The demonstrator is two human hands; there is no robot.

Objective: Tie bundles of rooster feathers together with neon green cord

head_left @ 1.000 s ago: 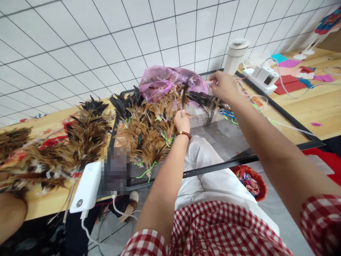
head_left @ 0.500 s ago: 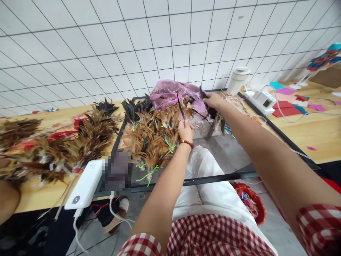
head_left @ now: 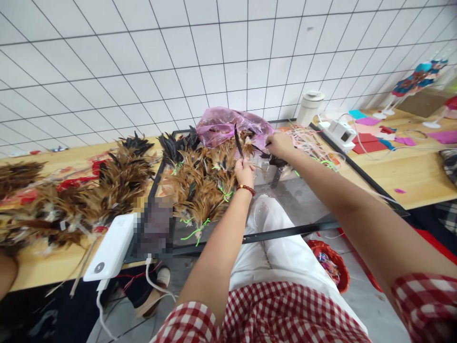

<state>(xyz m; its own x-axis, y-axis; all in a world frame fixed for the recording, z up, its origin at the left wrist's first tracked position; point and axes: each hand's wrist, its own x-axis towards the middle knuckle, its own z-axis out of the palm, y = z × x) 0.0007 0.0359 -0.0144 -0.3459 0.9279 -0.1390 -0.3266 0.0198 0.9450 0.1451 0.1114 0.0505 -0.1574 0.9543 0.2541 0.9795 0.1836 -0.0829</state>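
left hand (head_left: 244, 172): mid-frame, pinching 1 feather (head_left: 238, 141) upright, likely for clearance
right hand (head_left: 281, 144): fingers bunched, can't tell grip

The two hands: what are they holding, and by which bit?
The left hand holds a dark feather by its lower end. The right hand is at other dark feathers; whether it grips one cannot be told.

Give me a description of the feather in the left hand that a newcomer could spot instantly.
Start at the white tiled wall and drop to the pink plastic bag near its foot. Just in front, the left hand, wearing a beaded bracelet, grips the feather. It is single, slim, dark and pointing up, unlike the bushy brown feather bundles alongside.
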